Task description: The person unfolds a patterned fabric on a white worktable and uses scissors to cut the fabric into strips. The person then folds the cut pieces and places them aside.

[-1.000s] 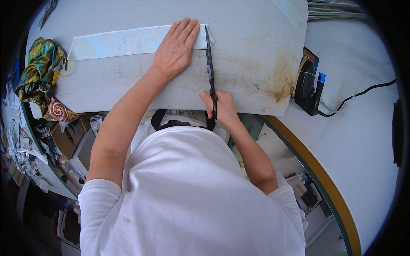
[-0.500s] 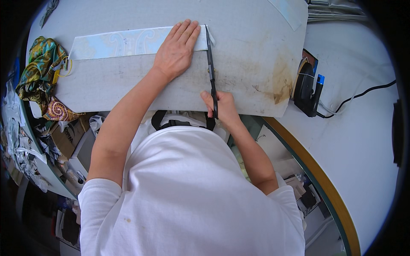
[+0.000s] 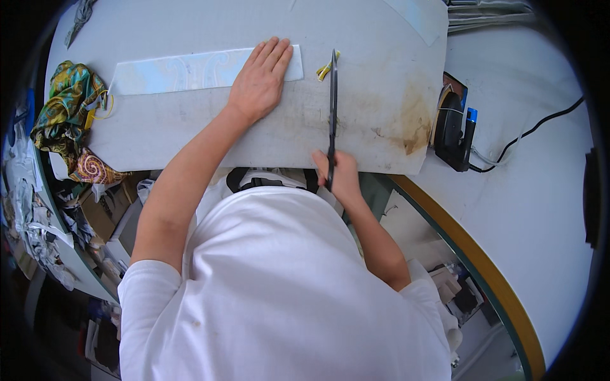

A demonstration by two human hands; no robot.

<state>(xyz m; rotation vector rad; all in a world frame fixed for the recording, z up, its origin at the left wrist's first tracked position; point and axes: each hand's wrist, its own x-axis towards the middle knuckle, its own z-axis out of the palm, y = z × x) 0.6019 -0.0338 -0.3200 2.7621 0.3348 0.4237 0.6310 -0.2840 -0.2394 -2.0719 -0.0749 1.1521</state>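
Note:
A long pale strip of fabric (image 3: 171, 73) with a faint blue paisley pattern lies flat on the grey board. My left hand (image 3: 259, 82) rests palm down on its right part, fingers stretched out. To the right of the strip, my right hand (image 3: 344, 175) grips the handles of long black scissors (image 3: 333, 111), whose blades look closed and point away from me. By the blade tips lies a small yellow scrap (image 3: 324, 68), apart from the strip and partly behind the blades.
A green and gold patterned cloth (image 3: 67, 101) is bunched at the board's left edge. On the white surface at right stands a black iron (image 3: 450, 130) with a cord (image 3: 540, 130). Dark stains mark the board (image 3: 375, 82) near its right corner. A grey piece (image 3: 79, 22) lies far left.
The scissors have moved right and toward me, away from the strip's end. A narrow scrap has come off that end and lies apart. My left hand remains on the strip.

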